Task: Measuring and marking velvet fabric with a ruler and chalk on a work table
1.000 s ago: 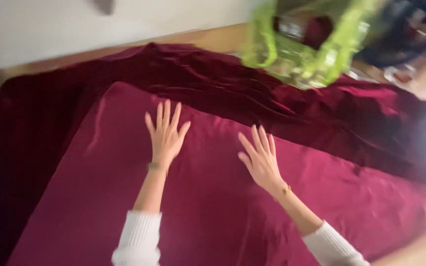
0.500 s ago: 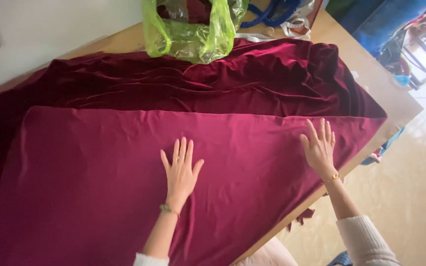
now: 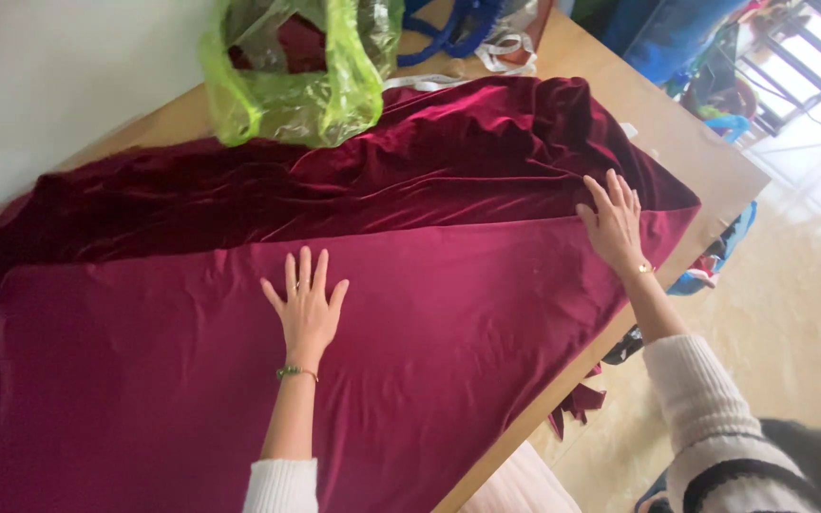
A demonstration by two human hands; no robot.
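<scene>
Your left hand (image 3: 308,309) lies flat, fingers spread, on the smooth folded layer of the dark red velvet cloth (image 3: 144,380), mid-table. Your right hand (image 3: 612,223) is flat too, pressing the cloth near its far corner by the wooden table (image 3: 705,161) edge. Cloth beyond the fold is rumpled. A green transparent plastic bag (image 3: 296,76) sits at the far side, touching the cloth.

Deep burgundy velvet cloth (image 3: 239,380), plain; translucent lime-green plastic bag (image 3: 296,76) at twelve o'clock; light tan wooden table (image 3: 686,152); cream ribbed sleeves (image 3: 705,408); green bead bracelet (image 3: 295,372).
</scene>
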